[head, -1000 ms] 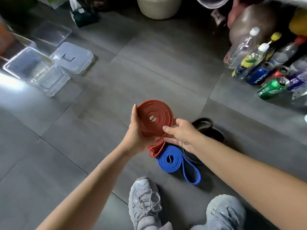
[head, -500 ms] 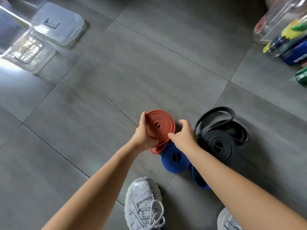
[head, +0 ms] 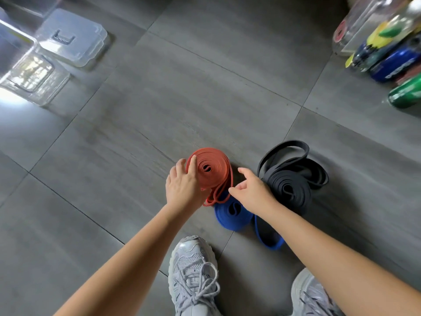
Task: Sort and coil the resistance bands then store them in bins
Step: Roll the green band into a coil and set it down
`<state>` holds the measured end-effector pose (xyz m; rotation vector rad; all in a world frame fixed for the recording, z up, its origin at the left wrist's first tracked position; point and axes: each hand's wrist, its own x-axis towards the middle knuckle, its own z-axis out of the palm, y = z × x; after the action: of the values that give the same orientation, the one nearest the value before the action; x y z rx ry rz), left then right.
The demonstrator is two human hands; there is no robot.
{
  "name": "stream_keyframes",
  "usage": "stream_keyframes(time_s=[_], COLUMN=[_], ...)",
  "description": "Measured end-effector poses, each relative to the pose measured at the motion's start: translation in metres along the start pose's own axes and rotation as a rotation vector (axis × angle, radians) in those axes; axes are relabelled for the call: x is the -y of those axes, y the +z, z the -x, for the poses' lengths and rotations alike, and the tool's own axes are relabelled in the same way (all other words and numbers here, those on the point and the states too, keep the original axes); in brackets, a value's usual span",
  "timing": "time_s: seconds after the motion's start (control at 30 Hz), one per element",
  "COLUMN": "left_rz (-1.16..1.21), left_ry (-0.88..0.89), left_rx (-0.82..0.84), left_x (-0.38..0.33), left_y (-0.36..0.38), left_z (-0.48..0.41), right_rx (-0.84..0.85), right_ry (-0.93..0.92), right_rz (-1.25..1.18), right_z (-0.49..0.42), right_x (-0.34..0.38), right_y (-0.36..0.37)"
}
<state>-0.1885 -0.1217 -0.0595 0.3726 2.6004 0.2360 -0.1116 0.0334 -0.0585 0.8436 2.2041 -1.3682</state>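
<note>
A coiled red band [head: 210, 169] lies low over the grey floor, its loose tail trailing toward me. My left hand [head: 183, 187] grips the coil's left edge, thumb on top. My right hand [head: 251, 191] hovers just right of the red tail, fingers spread, holding nothing. A coiled blue band [head: 232, 213] lies under my right hand, its loop end reaching toward my shoe. A black band [head: 291, 181], partly coiled with loose loops, lies to the right. Clear plastic bins [head: 29, 74] sit at far left.
A clear bin lid [head: 73, 39] lies beside the bins. Bottles and cans [head: 387, 53] crowd the upper right corner. My two grey shoes [head: 193, 274] stand at the bottom edge. Grey floor tiles stretch between the bands and the bins.
The red coil came down from chest height to the floor beside the blue band. My right hand let go of it and opened. The view tilted downward.
</note>
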Motion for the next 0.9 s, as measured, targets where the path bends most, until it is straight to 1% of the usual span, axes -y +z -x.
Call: stream_keyframes(time_s=[0.07,0.13,0.17,0.23,0.33,0.4,0.47,0.57,0.63,0.73,0.83,0.87,0.9], left_rz=[-0.019,-0.015,-0.009,0.01,0.055,0.066,0.084,0.073,0.035,-0.015,-0.041,-0.046,-0.05], left_ry=[0.044,0.128,0.19,0.334,0.531,0.621,0.665,0.723,0.77,0.792,0.777,0.77,0.763], left_rx=[-0.02,-0.011,-0.01,-0.003,0.051,0.092,0.145,0.21,0.252,0.304,0.324,0.328,0.33], left_x=[-0.012,-0.033,-0.047,-0.08,-0.135,-0.168,-0.195,-0.219,-0.227,-0.235,-0.24,-0.241,-0.242], left_y=[0.0,-0.002,-0.004,-0.007,-0.002,0.006,0.017,0.032,0.041,0.051,0.056,0.057,0.056], left_z=[0.01,0.025,0.033,0.052,0.08,0.097,0.111,0.127,0.133,0.137,0.137,0.137,0.136], right_rx=[0.015,0.017,-0.003,-0.095,-0.258,-0.322,-0.355,-0.329,-0.381,-0.512,-0.518,-0.524,-0.538], right_ry=[-0.042,-0.078,-0.084,-0.076,0.025,0.152,0.274,0.449,0.527,0.653,0.765,0.778,0.789], right_rz=[0.006,-0.004,-0.014,-0.079,-0.166,-0.099,0.0,0.148,0.157,0.059,-0.204,-0.268,-0.277], right_z=[0.017,0.04,0.053,0.081,0.123,0.15,0.177,0.212,0.228,0.235,0.224,0.218,0.213], right_x=[-0.004,-0.014,-0.022,-0.045,-0.096,-0.141,-0.189,-0.251,-0.281,-0.314,-0.33,-0.332,-0.331], right_y=[-0.013,-0.032,-0.042,-0.062,-0.091,-0.105,-0.117,-0.131,-0.139,-0.151,-0.157,-0.157,-0.157])
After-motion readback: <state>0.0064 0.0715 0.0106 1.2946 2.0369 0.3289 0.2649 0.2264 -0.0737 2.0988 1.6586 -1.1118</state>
